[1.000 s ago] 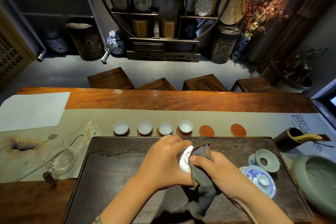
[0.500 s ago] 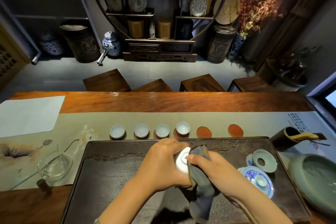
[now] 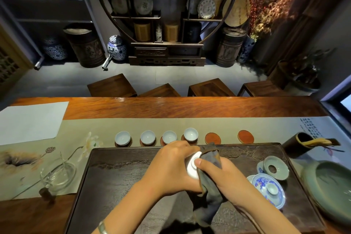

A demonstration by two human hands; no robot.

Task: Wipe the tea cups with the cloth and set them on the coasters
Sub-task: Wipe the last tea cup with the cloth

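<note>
Left hand (image 3: 171,167) grip clamped on fifth cup (image 3: 192,165), right hand (image 3: 223,176) pinching cloth (image 3: 209,186), four cups (image 3: 169,137) seemingly on coasters, two coasters (image 3: 212,138) bare

Dim, warm room (edges bowed), hands sharp.

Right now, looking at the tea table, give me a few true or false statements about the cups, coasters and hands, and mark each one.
1. Four tea cups sit on coasters in the row, the leftmost cup at one end. True.
2. Every coaster has a cup on it. False: two red coasters, one beside the cups and one further right, are bare.
3. The left hand holds a white cup over the dark tray. True.
4. The right hand is empty. False: it presses a dark cloth against the held cup.
5. The glass pitcher stands on the tray. False: it stands left of the tray, on the table runner.
</note>
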